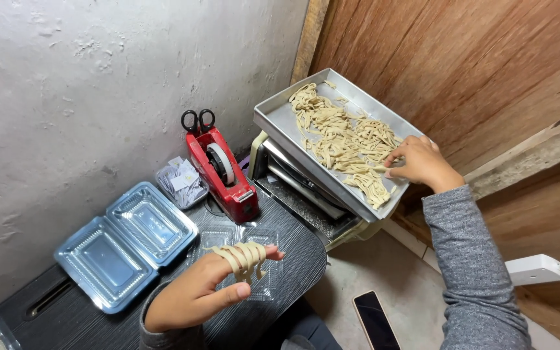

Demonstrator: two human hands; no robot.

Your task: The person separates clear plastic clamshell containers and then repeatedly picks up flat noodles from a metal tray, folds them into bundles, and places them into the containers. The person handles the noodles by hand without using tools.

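My left hand [196, 291] is held over a dark table, with pale dough strips [246, 258] wound around its fingers. Under it lies an open clear plastic clamshell box [218, 234]. My right hand [420, 162] reaches into a metal tray [277, 123] and pinches one of the many loose dough strips [345, 139] piled there. The tray rests tilted on top of a cream-coloured machine [306, 194].
A red tape dispenser [223, 175] with black-handled scissors [198, 120] stands by the wall, next to a small container of paper slips [179, 181]. A stack of open clear boxes [124, 243] lies left. A phone [376, 321] and a white power strip [536, 269] lie on the floor.
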